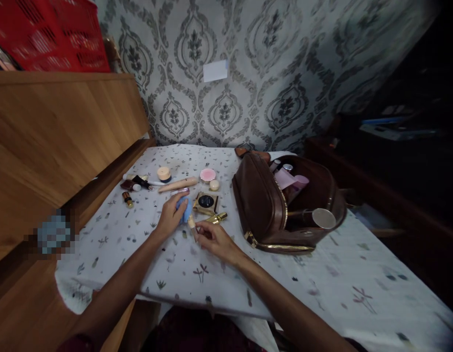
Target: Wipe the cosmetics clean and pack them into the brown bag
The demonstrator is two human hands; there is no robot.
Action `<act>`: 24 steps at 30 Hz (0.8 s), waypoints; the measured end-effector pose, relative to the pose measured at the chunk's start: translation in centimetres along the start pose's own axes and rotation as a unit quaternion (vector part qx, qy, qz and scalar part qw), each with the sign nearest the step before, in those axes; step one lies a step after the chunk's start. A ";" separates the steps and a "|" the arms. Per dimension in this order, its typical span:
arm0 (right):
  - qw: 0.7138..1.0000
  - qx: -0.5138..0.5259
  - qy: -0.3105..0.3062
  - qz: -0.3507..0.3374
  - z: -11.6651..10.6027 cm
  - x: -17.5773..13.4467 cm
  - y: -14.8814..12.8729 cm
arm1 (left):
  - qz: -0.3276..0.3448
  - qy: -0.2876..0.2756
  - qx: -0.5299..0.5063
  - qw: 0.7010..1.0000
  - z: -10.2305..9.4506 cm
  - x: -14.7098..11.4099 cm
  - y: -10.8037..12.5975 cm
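In the head view my left hand (170, 214) is closed around a soft-looking blue item (184, 211), perhaps a cloth or puff. A slim cosmetic tube (192, 224), beige above and silvery lower down, reaches from the blue item to my right hand (215, 239). My right fingertips pinch its lower end. Just beyond the hands lie a gold compact with a black oval (206, 201) and a gold tube (216, 218). A long beige tube (178, 184), a pink round compact (208, 175) and a small cream-lidded jar (214, 185) are farther back.
A brown leather bag (261, 200) stands unzipped on the right, cosmetics and a brush (324, 218) inside. Several small bottles and tubes (141, 182) and a peach-lidded jar (164, 174) lie at left on the patterned tablecloth (182, 278). Wooden furniture (65, 117) borders the left side.
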State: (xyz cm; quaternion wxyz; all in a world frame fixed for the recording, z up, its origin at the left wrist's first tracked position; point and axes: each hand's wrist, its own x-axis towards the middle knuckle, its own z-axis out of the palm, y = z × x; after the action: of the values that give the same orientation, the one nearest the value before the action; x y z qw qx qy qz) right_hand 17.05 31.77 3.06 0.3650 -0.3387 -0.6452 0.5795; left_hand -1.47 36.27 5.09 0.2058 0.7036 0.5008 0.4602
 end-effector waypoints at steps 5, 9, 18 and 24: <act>0.996 0.059 0.061 0.036 -0.3 0.2 0.4 | -0.051 0.039 -0.046 0.997 -0.3 0.3 -0.8; 0.992 0.060 0.110 0.019 -0.6 0.2 0.2 | -0.084 0.073 -0.079 0.991 -0.5 0.4 -1.2; 0.986 -0.015 0.162 -0.034 -0.2 0.0 0.5 | -0.132 0.102 -0.144 0.975 -0.6 0.2 -1.1; 0.984 -0.052 0.164 -0.049 -0.2 -0.6 0.3 | -0.142 0.103 -0.178 0.968 -0.5 0.1 -1.2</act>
State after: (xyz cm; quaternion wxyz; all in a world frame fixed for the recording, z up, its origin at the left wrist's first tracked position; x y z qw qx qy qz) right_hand 17.52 31.42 2.74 0.4756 -0.4156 -0.6217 0.4632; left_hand -2.48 36.82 4.47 0.3383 0.5256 0.5242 0.5783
